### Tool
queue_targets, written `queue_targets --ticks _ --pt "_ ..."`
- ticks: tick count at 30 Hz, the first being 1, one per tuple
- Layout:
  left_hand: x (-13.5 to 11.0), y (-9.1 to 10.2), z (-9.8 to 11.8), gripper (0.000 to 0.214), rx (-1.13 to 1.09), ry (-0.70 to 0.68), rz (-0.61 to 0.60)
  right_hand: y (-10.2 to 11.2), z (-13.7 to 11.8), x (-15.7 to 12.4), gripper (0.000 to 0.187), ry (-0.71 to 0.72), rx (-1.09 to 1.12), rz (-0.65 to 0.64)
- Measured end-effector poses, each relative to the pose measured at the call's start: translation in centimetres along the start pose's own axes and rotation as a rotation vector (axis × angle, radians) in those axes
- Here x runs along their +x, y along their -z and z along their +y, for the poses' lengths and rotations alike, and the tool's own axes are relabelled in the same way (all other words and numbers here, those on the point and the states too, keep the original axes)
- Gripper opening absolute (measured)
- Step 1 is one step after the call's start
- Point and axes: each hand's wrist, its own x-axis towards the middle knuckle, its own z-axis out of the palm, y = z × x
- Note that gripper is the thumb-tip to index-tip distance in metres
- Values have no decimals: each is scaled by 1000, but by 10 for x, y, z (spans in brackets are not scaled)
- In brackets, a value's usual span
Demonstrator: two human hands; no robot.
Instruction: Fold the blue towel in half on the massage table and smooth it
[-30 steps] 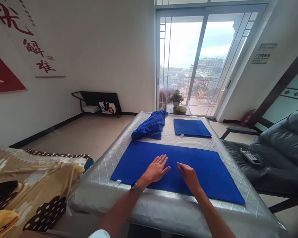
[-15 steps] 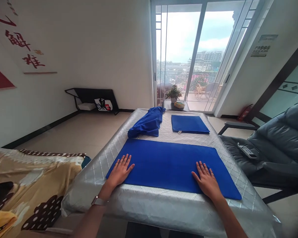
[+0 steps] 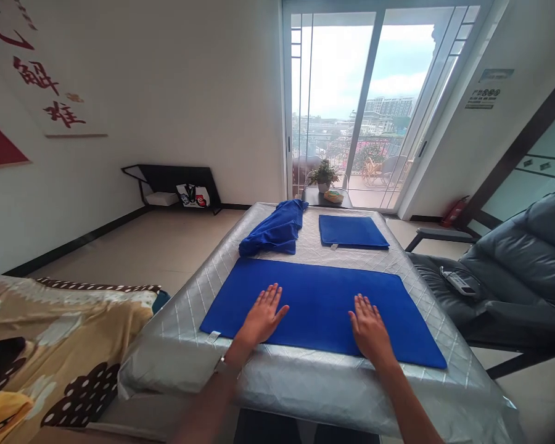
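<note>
A large blue towel [image 3: 319, 296] lies flat across the near end of a table covered in silver quilted cloth [image 3: 189, 308]. My left hand [image 3: 261, 316] rests palm down on the towel's near edge, left of centre, fingers stretched out. My right hand [image 3: 369, 328] lies flat on the same edge, right of centre, fingers spread. Neither hand holds anything. Farther back, a crumpled blue towel [image 3: 275, 231] sits on the left and a small folded blue towel [image 3: 351, 231] on the right.
A dark grey recliner [image 3: 513, 271] with a remote [image 3: 457, 282] stands to the right. A patterned yellow blanket [image 3: 50, 333] lies at lower left. Beyond the table are a small side table with a potted plant [image 3: 324, 176] and glass balcony doors [image 3: 374, 105].
Over the last second both hands slid apart from the towel's middle to its near corners, then came back inward along the near edge. The towels have not moved.
</note>
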Motion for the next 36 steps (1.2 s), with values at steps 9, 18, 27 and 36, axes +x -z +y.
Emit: queue_targets --ticks 9,18,27,36 --pt "16 -10 44 72 -52 -180 -145 -16 -59 13 70 79 82 -181" --pt "-42 -2 -114 74 169 280 -26 -18 139 -35 79 -287 -135 -17" --pt "-46 0 -113 76 164 342 21 -28 158 -35 82 -223 -125 24" --pt "-49 -3 -114 79 132 342 79 53 174 -72 78 12 -13 61"
